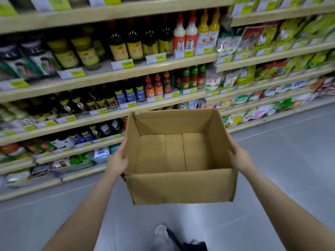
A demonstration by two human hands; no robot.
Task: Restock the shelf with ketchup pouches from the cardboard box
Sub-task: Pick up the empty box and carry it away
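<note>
Cardboard box [178, 185] sits in mid-air at the centre of the view, held between both hands above the grey floor [282, 165]. Its top is open, and the brown bottom panels inside show bare, with no pouches visible in it. The left hand [117, 161] is at the box's nine o'clock side, palm pressed flat against the outer wall, fingers reaching up along the cardboard toward the rim. The right hand [239, 157] is at the three o'clock side, likewise laid against the outer wall with the fingers stretched along it. Neither hand curls over the rim; the box is squeezed between the two palms. Both bare forearms run down from the hands toward five and seven o'clock.

Beyond the box, from nine o'clock across twelve to two o'clock, stands a shelf [101, 115] of several tiers with yellow price tags [127, 64] along the edges. Dark sauce bottles [134, 42] fill the upper tier at twelve o'clock, with white and yellow squeeze bottles [190, 33] just beside them. Red sauce bottles [154, 86] stand one tier lower, right above the box's far rim. Packets and bags [268, 40] fill the tiers at two o'clock. A blurred shoe [163, 230] shows at six o'clock.
</note>
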